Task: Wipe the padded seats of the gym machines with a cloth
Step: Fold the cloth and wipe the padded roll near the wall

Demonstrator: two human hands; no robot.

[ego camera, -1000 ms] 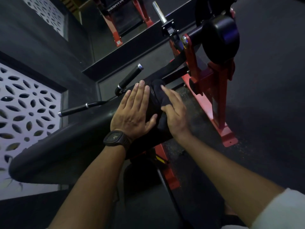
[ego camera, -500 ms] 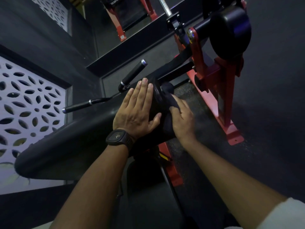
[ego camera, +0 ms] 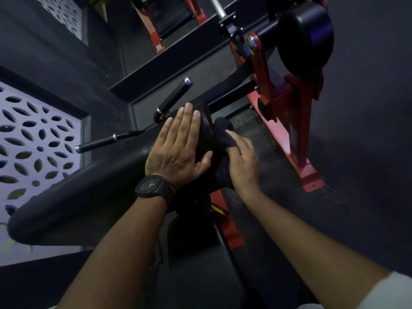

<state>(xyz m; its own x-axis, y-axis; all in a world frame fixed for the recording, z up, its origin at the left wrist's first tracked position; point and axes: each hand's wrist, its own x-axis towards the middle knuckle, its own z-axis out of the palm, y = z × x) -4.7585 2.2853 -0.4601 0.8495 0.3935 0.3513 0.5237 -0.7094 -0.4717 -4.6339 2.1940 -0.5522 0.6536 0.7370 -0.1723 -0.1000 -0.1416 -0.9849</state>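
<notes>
Left hand flat, fingers straight, pressing on end of black padded seat, frame centre. Right hand just beside it, fingers curled into dark cloth, holding cloth against seat's right edge. Red machine frame upper right.

One wide-angle head camera looks forward and steeply down along both forearms, close above the pad. The left hand and right hand sit mid-frame; wall lies left, floor right.
</notes>
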